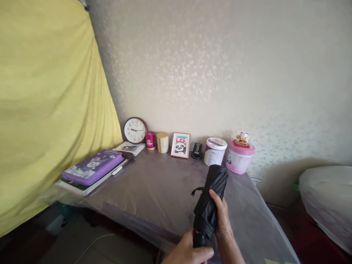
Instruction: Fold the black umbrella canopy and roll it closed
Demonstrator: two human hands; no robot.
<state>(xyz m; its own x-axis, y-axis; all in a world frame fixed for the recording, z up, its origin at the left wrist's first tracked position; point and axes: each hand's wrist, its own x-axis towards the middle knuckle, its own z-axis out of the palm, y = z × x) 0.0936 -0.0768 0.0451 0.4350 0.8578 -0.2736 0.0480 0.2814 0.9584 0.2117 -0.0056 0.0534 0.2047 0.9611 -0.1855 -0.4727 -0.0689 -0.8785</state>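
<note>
A folded black umbrella (210,205) is held up in front of me over the near part of the table, tilted with its far end toward the back. My left hand (189,249) is closed around its handle at the bottom. Higher up, my right hand (222,216) grips the rolled fabric from the right side, thumb on top. A loose strap (196,190) sticks out to the left of the canopy. The fingers behind the umbrella are mostly hidden.
On the plastic-covered table (154,187) a purple case (93,167) lies on books at left. Along the wall stand a clock (135,130), a pink can (150,140), a yellow container (162,142), a picture frame (180,145), a white tub (215,151) and a pink tub (239,157).
</note>
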